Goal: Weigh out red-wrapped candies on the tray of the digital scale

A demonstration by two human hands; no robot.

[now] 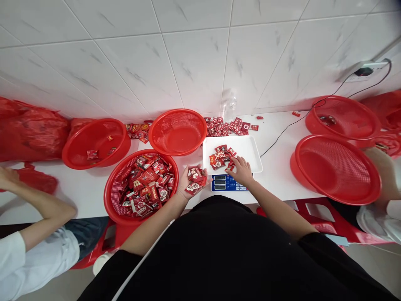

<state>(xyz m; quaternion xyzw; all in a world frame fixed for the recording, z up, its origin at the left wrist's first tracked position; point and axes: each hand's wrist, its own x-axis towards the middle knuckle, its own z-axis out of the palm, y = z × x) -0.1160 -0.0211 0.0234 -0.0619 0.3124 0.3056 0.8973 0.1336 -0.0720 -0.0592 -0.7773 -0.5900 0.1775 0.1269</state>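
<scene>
Several small red packets with white print (196, 179) rest in my left hand (184, 184), palm up and fingers curled about them. It is between a full red basket and the scale. My right hand (242, 170) reaches over the near edge of a white tray (252, 152), its fingertips closed on a small red packet (231, 164). More red packets (218, 156) lie in a loose pile on the tray, left of those fingers. Beneath the tray is a digital scale with a blue panel (230, 184); my right wrist covers part of its right side.
A red basket heaped with packets (147, 188) stands at left. Behind it are a red basket (177, 138) and another with a few packets (97, 144). Loose packets (225, 126) lie along the wall by a clear bottle (231, 104). A black cable (282, 133) crosses the table. Co-workers sit either side.
</scene>
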